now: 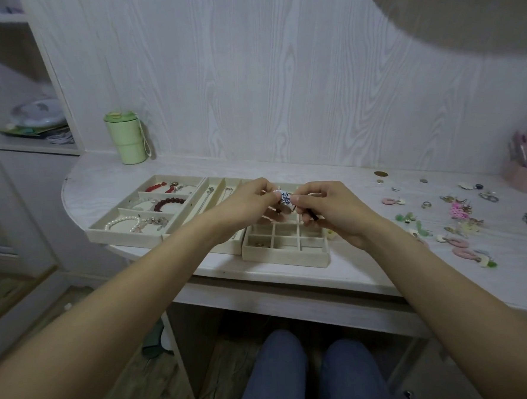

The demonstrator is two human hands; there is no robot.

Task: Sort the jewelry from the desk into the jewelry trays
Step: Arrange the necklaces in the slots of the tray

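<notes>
A green cup (126,138) stands at the worktop's (346,262) back left corner, against the wall. In front of it, along the left edge, sits the left tray (110,233) with long compartments: red beads (156,186) in the back one, a dark red bracelet (169,202) in the middle, a pearl bracelet (123,222) in the front. Touching its right side is the middle tray (206,196), with thin chains lying in narrow lanes; the left forearm crosses over its front part. Next comes the grid tray (285,256), near the front edge, its small square cells mostly bare, with one small piece in the front left cell.

Above the grid tray the two hands meet. The left hand (247,205) pinches one end of a small blue-and-white bead (285,198) with fingertips, and the right hand (333,209) pinches the other end, with a dark cord or pin sticking out below its fingers. The bead is held in the air, clear of the trays.

To the right, loose earrings (457,215) lie scattered over the worktop's right half, pink rings, green and yellow pieces, small metal bits, well apart from the trays. A pink holder (524,172) stands at the back right edge.
</notes>
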